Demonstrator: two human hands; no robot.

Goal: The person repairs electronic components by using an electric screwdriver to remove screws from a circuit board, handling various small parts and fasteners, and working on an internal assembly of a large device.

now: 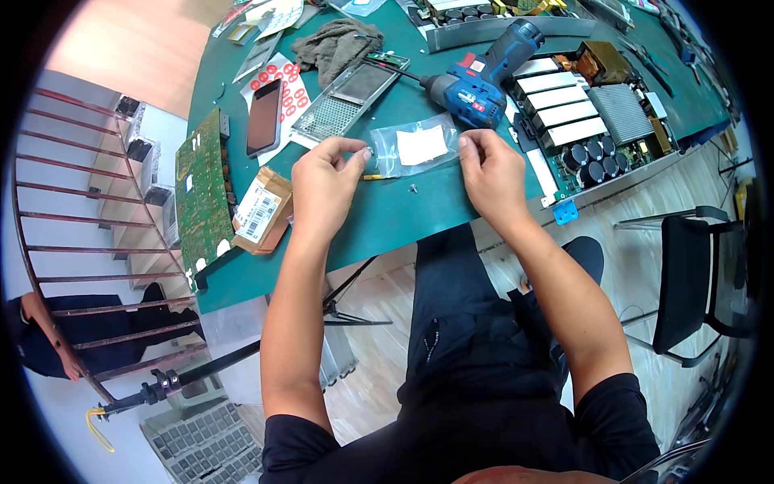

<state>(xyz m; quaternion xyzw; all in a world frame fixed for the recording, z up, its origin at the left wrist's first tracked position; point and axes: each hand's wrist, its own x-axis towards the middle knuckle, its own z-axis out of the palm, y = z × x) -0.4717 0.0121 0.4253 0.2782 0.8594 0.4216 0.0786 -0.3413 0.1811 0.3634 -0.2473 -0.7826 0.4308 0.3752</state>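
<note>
A small clear plastic bag (388, 153) with a white paper label (422, 146) on it is stretched between my hands, over the near part of the table. My left hand (324, 181) pinches at the bag's left edge, thumb against forefinger. At the opposite edge, my right hand (493, 176) is closed in a similar pinch. Just below the bag lies a small metal screw (414, 189). An opened brown cardboard box (279, 194) with a white label rests beside my left wrist. A blue cordless drill (472, 89) lies beyond my right hand.
A green circuit board (202, 185) lies along the left table edge. Behind my left hand are a phone (264, 117), a perforated metal tray (339, 105) and a grey cloth (337, 48). An open electronics unit (592, 121) fills the right. A black chair (685, 282) stands on the floor.
</note>
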